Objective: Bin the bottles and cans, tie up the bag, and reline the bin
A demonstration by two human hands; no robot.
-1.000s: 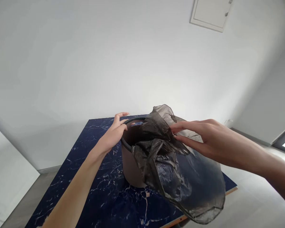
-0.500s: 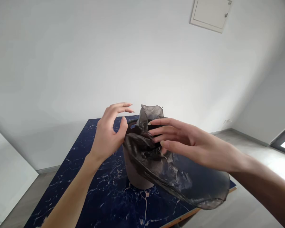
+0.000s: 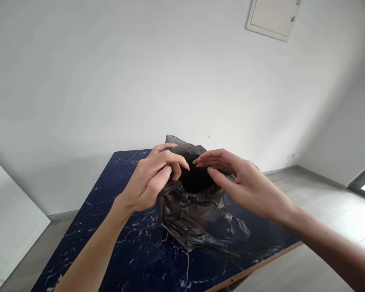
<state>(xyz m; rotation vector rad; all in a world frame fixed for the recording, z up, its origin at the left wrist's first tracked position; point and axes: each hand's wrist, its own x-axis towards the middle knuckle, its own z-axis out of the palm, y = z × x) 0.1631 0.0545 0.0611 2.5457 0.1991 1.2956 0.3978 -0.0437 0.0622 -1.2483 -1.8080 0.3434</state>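
Observation:
A dark, thin plastic bin bag (image 3: 197,219) hangs over a bin, whose body it now hides from view. The bag's dark opening faces up between my hands. At the left of the opening is my left hand (image 3: 152,178), its fingers bent but apart over the bag's edge; no plastic shows between them. My right hand (image 3: 235,174) reaches in from the right, thumb apart from the other fingers, tips at the opening. Nothing is seen in its grasp. Crumpled plastic drapes down the front, and a raised flap stands at the back.
A dark blue marble-patterned table (image 3: 134,251) with a wooden edge lies below the bag. Behind it is a white wall (image 3: 109,81) with a small hatch (image 3: 272,18). A white panel (image 3: 12,227) stands at the left, with grey floor (image 3: 316,198) at the right.
The bag's long loose flap has dropped from the right and now covers the bin's front. My left hand has moved right over the bag's edge. The opening is wider.

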